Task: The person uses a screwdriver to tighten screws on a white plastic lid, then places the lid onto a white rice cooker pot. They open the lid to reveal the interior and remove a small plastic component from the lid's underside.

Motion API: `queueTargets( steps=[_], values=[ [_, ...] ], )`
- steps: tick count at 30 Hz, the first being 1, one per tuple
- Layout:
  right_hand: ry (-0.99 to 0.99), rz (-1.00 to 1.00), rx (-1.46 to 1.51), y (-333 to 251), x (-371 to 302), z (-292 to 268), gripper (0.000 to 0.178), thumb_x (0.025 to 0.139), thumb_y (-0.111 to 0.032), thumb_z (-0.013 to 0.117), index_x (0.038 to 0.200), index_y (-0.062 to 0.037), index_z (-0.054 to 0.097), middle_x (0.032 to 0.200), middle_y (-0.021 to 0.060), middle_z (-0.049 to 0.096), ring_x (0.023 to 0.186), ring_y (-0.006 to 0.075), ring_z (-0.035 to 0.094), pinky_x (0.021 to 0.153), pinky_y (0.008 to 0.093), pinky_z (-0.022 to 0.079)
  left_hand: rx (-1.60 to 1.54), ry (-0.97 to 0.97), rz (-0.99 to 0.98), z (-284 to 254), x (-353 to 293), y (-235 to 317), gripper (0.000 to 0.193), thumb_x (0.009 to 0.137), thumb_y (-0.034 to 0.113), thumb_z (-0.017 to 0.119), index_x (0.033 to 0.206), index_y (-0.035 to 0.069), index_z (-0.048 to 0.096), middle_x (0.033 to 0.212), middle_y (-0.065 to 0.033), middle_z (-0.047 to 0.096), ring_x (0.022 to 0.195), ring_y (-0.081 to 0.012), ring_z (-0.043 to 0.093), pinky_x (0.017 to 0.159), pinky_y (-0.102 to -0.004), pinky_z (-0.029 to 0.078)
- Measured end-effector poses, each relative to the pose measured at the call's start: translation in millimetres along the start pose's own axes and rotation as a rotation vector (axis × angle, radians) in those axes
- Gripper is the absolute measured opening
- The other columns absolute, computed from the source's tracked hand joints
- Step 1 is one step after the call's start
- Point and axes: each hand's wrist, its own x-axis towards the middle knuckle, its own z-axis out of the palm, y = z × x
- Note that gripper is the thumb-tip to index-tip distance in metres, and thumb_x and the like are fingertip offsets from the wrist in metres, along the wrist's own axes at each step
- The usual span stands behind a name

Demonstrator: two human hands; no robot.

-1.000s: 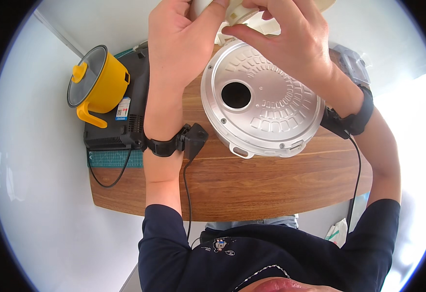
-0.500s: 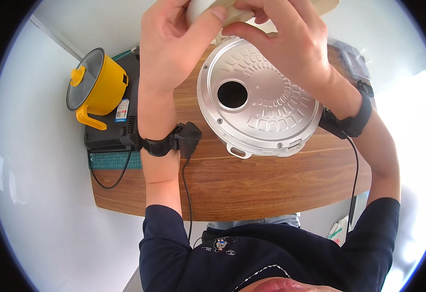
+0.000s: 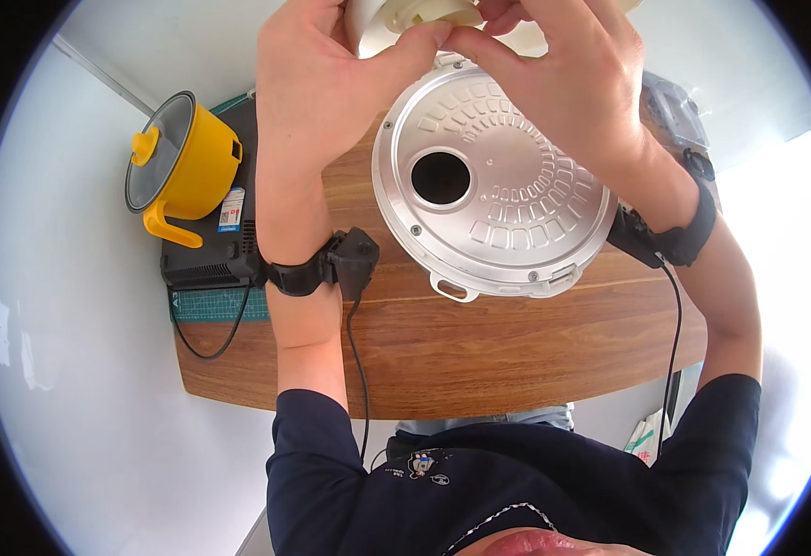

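Near the top edge, my left hand [image 3: 317,97] is closed round a white, rounded plastic part [image 3: 366,26], partly cut off by the frame. A paler, cream ring-shaped piece shows on the side facing me. My right hand [image 3: 577,88] pinches this same part from the other side, and the two thumb tips nearly meet at its near rim. Below the hands lies a round silver lid [image 3: 489,218] with a white rim, embossed blocks and several screws. A dark round hole [image 3: 441,178] opens left of its middle. My right hand covers the lid's upper right.
At left, a yellow pot [image 3: 188,171] with a glass lid sits on a black device [image 3: 206,269], over a green cutting mat [image 3: 220,306]. A clear plastic container [image 3: 674,111] is at the back right. Cables run from both wrist straps across the wooden table [image 3: 461,357].
The white part has turned in my hands, so its round cream piece now shows more. My right thumb has come in against its near rim. The silver lid has hardly shifted.
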Motion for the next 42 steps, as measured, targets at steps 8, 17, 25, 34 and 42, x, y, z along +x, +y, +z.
queueTargets(
  steps=[8, 17, 25, 34, 42],
  values=[
    [-0.192, 0.374, 0.063, -10, -6, -2, 0.050, 0.078, -0.012, 0.089, 0.115, -0.0027, 0.057, 0.094, 0.0099, 0.065, 0.075, 0.0190, 0.069, 0.063, 0.0300, 0.059, 0.077, 0.074, -0.013, -3, 4, -4, 0.053, 0.087, -0.005, 0.073, 0.137, -0.007, 0.055, 0.124, -0.0119, 0.068, 0.114, -0.0181, 0.064, 0.099, -0.0320, 0.052],
    [-0.079, -0.149, -0.080, 12, 0, 2, 0.041, 0.079, -0.010, 0.085, 0.109, -0.0041, 0.058, 0.087, 0.0101, 0.060, 0.068, 0.0235, 0.066, 0.056, 0.0352, 0.055, -0.009, 0.039, 0.034, 4, 4, 1, 0.054, 0.088, -0.004, 0.073, 0.138, -0.006, 0.055, 0.126, -0.0121, 0.067, 0.115, -0.0186, 0.064, 0.100, -0.0325, 0.052],
    [-0.148, -0.370, -0.333, 19, 3, -3, 0.026, 0.076, -0.007, 0.076, 0.096, -0.0014, 0.060, 0.080, 0.0079, 0.053, 0.061, 0.0181, 0.062, 0.048, 0.0308, 0.051, 0.059, 0.039, 0.016, 10, 2, 4, 0.056, 0.087, -0.006, 0.071, 0.140, -0.006, 0.054, 0.126, -0.0140, 0.067, 0.117, -0.0192, 0.064, 0.101, -0.0325, 0.052],
    [-0.055, -0.544, -0.411, 28, 3, 2, 0.022, 0.072, -0.006, 0.071, 0.091, 0.0006, 0.063, 0.079, 0.0065, 0.054, 0.059, 0.0141, 0.061, 0.046, 0.0268, 0.052, -0.065, 0.019, -0.063, 8, 1, 4, 0.054, 0.089, -0.012, 0.067, 0.141, -0.006, 0.052, 0.128, -0.0153, 0.066, 0.118, -0.0203, 0.064, 0.101, -0.0327, 0.052],
    [-0.096, -0.574, -0.439, 31, 3, 2, 0.022, 0.072, -0.007, 0.071, 0.091, 0.0013, 0.063, 0.080, 0.0066, 0.055, 0.060, 0.0137, 0.062, 0.046, 0.0258, 0.052, -0.038, 0.056, -0.062, 15, 1, 10, 0.053, 0.089, -0.015, 0.064, 0.140, -0.006, 0.054, 0.127, -0.0141, 0.066, 0.119, -0.0202, 0.064, 0.102, -0.0330, 0.052]
  ],
)
